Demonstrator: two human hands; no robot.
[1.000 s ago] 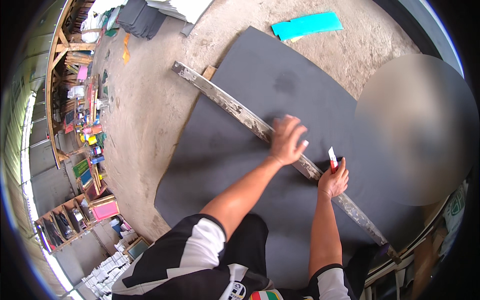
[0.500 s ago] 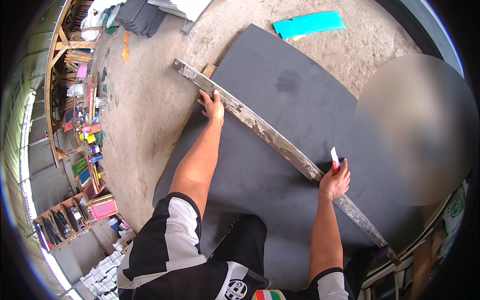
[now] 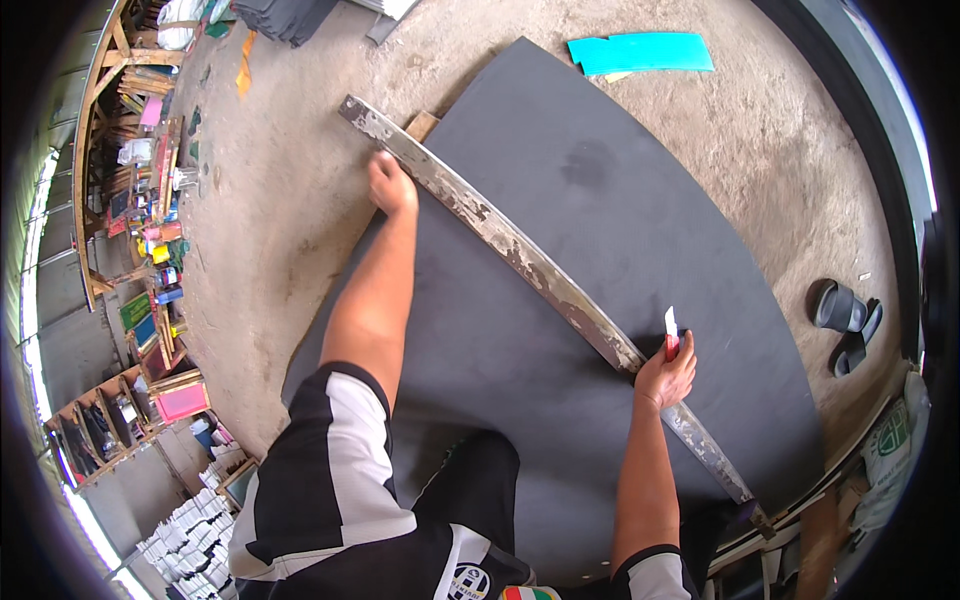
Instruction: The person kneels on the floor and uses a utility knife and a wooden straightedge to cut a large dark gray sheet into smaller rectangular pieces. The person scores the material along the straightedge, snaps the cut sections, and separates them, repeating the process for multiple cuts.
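A large dark grey sheet [image 3: 620,250] lies flat on the concrete floor. Across it runs a long worn metal straightedge [image 3: 520,260] with flaking paint. My left hand [image 3: 392,187] presses down on the straightedge near its far end, arm stretched out. My right hand [image 3: 668,376] rests beside the straightedge nearer to me and grips a red utility knife [image 3: 671,335], its white blade pointing up away from the sheet. A small wooden block [image 3: 421,125] sticks out under the far end of the straightedge.
A turquoise sheet [image 3: 640,52] lies on the floor beyond the grey one. A pair of dark sandals [image 3: 845,315] sits at the right. Cluttered wooden shelves [image 3: 140,200] line the left side, with stacked white goods [image 3: 190,540] at lower left.
My left hand slid from the middle of the straightedge up to its far end. The right hand with the knife stayed in place. A blurred patch at the right is gone.
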